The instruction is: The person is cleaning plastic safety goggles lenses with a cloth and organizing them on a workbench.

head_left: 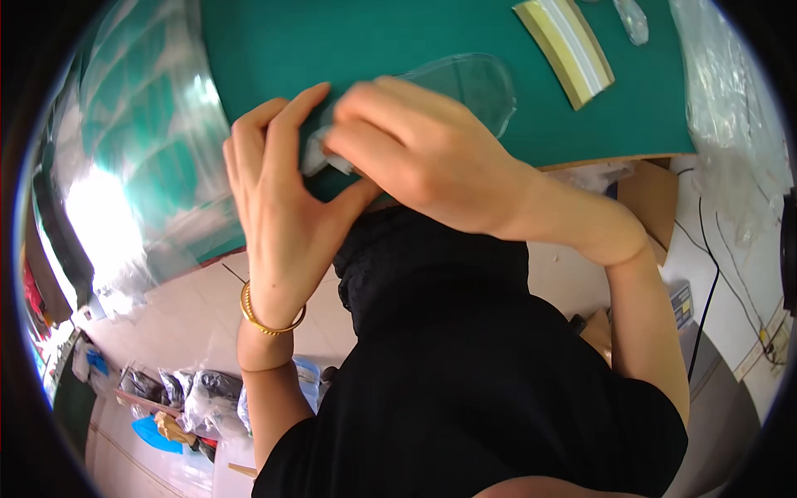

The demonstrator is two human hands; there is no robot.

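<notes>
My left hand (278,187), with a gold bracelet (270,328) at the wrist, rests over the near edge of the green table. Its fingers are arched and apart, the thumb reaching toward my right hand. My right hand (415,145) is closed, thumb and fingers pinched together and slightly blurred. Right at its fingertips, between the two hands, lies a small crumpled whitish piece (315,153) of what looks like thin plastic; whether the pinch holds it is hidden. A clear, rounded plastic piece (486,83) lies flat on the table behind my right hand, partly covered by it.
Clear plastic sheets cover the left side of the green table (332,33). A yellowish strip (569,54) with a white band and a small clear packet (633,21) lie at the far right. Clear wrap (730,108) hangs at the right edge. Bagged items (212,398) stand low on the left.
</notes>
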